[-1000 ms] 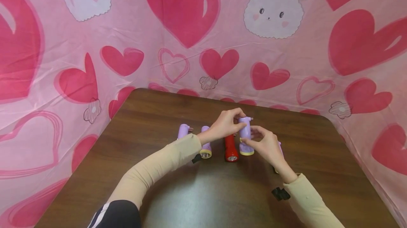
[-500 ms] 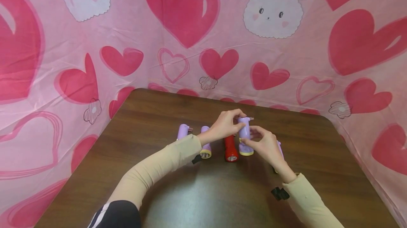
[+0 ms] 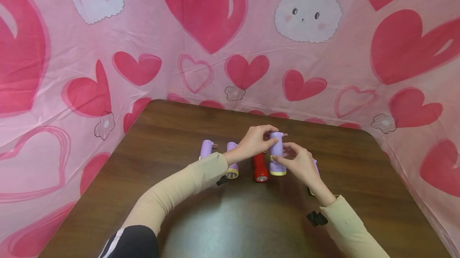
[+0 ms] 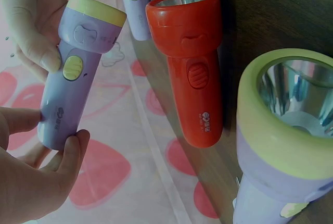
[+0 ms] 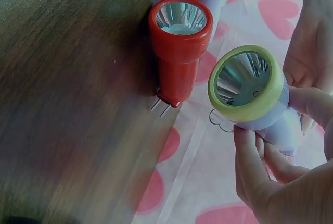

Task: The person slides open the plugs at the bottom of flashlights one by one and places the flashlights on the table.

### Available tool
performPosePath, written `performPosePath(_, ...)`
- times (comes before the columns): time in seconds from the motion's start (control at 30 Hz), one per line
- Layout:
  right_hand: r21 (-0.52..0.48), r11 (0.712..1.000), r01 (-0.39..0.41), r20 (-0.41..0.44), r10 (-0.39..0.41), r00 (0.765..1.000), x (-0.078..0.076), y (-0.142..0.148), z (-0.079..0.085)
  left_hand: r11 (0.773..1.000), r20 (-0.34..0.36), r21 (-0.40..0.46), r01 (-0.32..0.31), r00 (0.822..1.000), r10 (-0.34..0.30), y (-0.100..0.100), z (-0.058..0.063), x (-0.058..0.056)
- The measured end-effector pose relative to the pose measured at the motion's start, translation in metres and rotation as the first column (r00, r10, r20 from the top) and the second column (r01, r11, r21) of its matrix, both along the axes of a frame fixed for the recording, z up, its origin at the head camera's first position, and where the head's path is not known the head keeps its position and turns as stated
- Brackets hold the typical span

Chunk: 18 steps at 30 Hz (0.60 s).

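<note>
Both hands hold one purple flashlight (image 3: 276, 146) upright, its yellow-ringed lens end down and two plug prongs sticking out sideways near its top. My left hand (image 3: 253, 140) pinches the tail end between thumb and fingers. Lower down, my right hand (image 3: 301, 164) grips it near the head, and in the left wrist view that thumb lies beside the yellow slide switch (image 4: 73, 67). The right wrist view looks into the silvery reflector (image 5: 243, 79). Just left of the held one lies a red flashlight (image 3: 260, 170), lens toward me.
Two more purple flashlights, one (image 3: 206, 148) at far left and one (image 3: 232, 168) partly behind my left forearm, lie on the brown wooden table (image 3: 230, 218). Another purple one (image 3: 316, 167) is mostly hidden by my right hand. Pink heart-print cloth (image 3: 208, 74) hangs behind the table.
</note>
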State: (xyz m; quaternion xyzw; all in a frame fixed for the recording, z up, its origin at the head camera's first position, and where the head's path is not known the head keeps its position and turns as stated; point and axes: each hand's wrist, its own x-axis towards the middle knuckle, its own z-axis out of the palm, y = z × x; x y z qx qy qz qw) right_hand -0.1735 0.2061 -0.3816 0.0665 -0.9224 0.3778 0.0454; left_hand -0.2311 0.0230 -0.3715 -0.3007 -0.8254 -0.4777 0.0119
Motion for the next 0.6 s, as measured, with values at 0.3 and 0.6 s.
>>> performPosePath(0.3, 0.009, 1.0, 0.004, 0.044, -0.004, 0.999, 0.0001, 0.002, 0.0033, 1.0, -0.016, -0.009, 0.002, 1.0, -0.002, 0.0034, -0.004, -0.0003)
performPosePath(0.6, -0.001, 1.0, -0.003, 0.101, 0.003, 0.995, -0.0009, 0.0063, 0.0014, 0.999, 0.058, -0.016, 0.032, 0.998, -0.031, 0.0065, -0.0091, -0.0066)
